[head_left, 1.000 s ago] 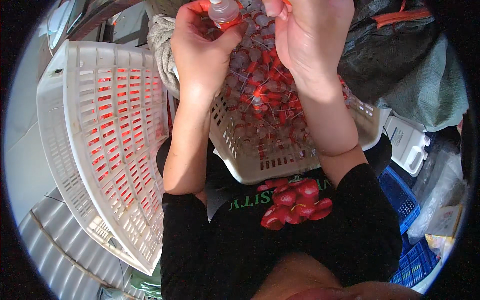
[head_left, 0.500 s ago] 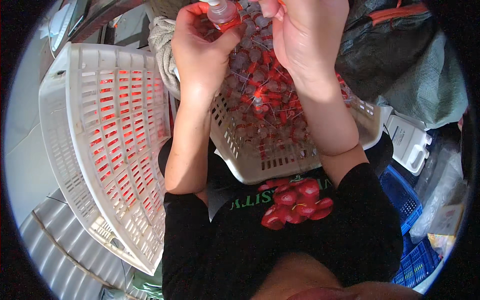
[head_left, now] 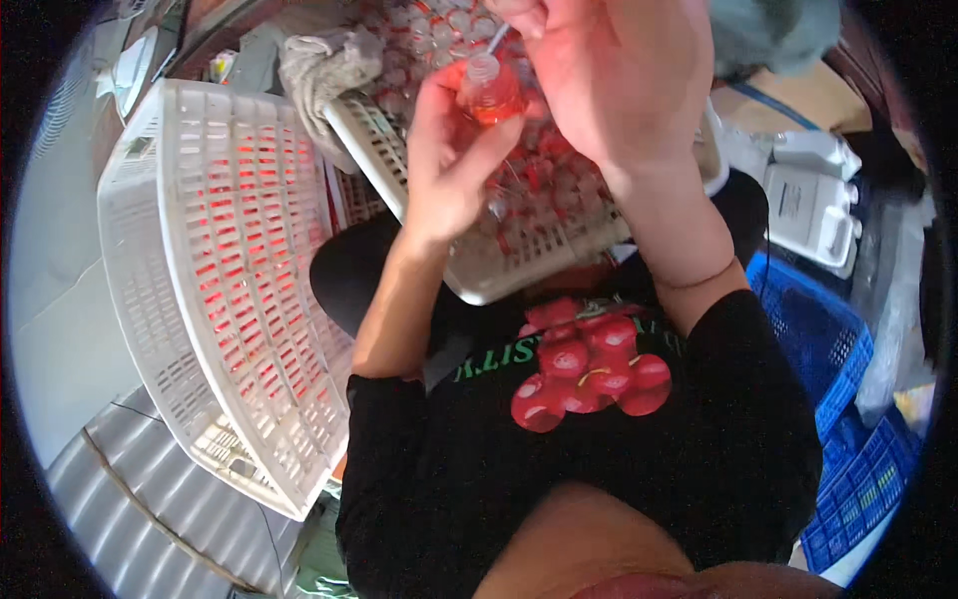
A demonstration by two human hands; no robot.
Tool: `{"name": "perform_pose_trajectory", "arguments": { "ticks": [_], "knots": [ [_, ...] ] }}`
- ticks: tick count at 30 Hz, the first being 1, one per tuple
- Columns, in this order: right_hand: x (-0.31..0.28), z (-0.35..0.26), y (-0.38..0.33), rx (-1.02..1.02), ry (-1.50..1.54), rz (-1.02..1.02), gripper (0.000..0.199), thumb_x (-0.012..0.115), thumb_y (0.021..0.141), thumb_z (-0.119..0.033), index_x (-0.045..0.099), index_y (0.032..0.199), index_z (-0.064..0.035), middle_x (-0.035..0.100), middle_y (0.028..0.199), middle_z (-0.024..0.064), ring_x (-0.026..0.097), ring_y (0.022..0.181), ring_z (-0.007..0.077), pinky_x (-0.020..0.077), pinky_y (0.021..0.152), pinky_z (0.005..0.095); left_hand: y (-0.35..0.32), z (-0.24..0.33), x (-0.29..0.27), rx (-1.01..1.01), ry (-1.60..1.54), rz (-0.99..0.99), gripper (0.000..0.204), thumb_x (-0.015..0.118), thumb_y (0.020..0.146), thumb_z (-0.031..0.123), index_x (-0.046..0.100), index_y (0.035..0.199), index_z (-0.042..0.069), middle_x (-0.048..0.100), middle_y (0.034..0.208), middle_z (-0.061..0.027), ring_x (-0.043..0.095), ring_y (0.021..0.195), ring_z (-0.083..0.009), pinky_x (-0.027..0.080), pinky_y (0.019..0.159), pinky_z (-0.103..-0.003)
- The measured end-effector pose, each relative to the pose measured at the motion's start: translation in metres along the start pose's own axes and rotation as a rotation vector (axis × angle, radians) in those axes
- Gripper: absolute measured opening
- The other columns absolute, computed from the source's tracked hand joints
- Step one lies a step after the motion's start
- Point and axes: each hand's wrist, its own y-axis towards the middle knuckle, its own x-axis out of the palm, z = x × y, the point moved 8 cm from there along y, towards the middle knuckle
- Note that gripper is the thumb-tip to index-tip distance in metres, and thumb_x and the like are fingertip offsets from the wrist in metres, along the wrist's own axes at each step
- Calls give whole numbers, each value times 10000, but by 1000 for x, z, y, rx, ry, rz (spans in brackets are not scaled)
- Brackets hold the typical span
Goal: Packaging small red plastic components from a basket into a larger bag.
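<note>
My left hand point(head_left: 449, 165) is closed around a small clear bottle point(head_left: 489, 92), its bare threaded neck tilted up and reddish colour showing around its body. Just above the neck, a thin pale stick point(head_left: 498, 40) slants from the pinched fingertips of my right hand point(head_left: 624, 95). Whatever tops this stick lies hidden in those fingers or beyond the upper edge. Under both hands is a white slotted plastic basket point(head_left: 469, 285), filled with many small clear bottles and red parts point(head_left: 544, 175).
Tall white slotted crates point(head_left: 249, 290) with red contents stand on my left. A pale cloth point(head_left: 329, 70) hangs at the basket's far left corner. To my right are a white plastic jug point(head_left: 810, 210), blue baskets point(head_left: 813, 329) and clear plastic wrap.
The view has shifted. My left hand holds the bottle lower and farther right in the picture. The white top seen on the neck is off, and a thin stick shows below my right fingers.
</note>
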Motion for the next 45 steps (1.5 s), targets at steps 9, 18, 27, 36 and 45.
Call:
{"name": "perform_pose_trajectory", "arguments": {
  "ticks": [9, 18, 27, 36, 45],
  "knots": [
    [4, -1, -75, 369, -233, -61, 135, 450, 892, -53, 521, 984, 16, 584, 791, 88, 498, 612, 81, 417, 538, 197, -80, -21, 36, -21, -301, -79, 405, 484, 882, 207, 360, 1215, 13, 505, 1045, -77, 494, 830, -132, 396, 739, -281],
    [23, -35, -106, 309, -523, -242, 135, 435, 894, -55, 526, 960, 19, 588, 798, 83, 580, 715, 98, 448, 634, 202, -95, 13, 62, 39, -178, -108, 421, 432, 901, 336, 432, 1158, 3, 533, 943, -50, 488, 703, -118, 390, 607, -244],
    [24, -38, -109, 321, -632, -342, 142, 422, 904, -77, 502, 980, 12, 581, 816, 87, 589, 750, 118, 453, 667, 218, -92, 35, 67, 274, 425, 49, 355, 485, 858, 257, 468, 1080, -19, 585, 877, -70, 554, 700, -132, 422, 591, -209],
    [27, -16, -118, 555, 11, -392, 153, 423, 918, -101, 496, 983, 16, 606, 893, 125, 596, 808, 152, 464, 705, 248, -88, 22, 67, 164, 402, -95, 246, 565, 777, 113, 506, 978, -17, 576, 798, -74, 567, 666, -151, 450, 585, -244],
    [37, -36, -96, -43, -650, -615, 173, 467, 889, -50, 510, 1040, 21, 617, 917, 116, 603, 849, 158, 464, 762, 251, -79, 31, 66, 73, 245, -10, 212, 648, 709, 63, 528, 869, -8, 557, 626, -65, 574, 567, -171, 465, 539, -290]
  ]
}}
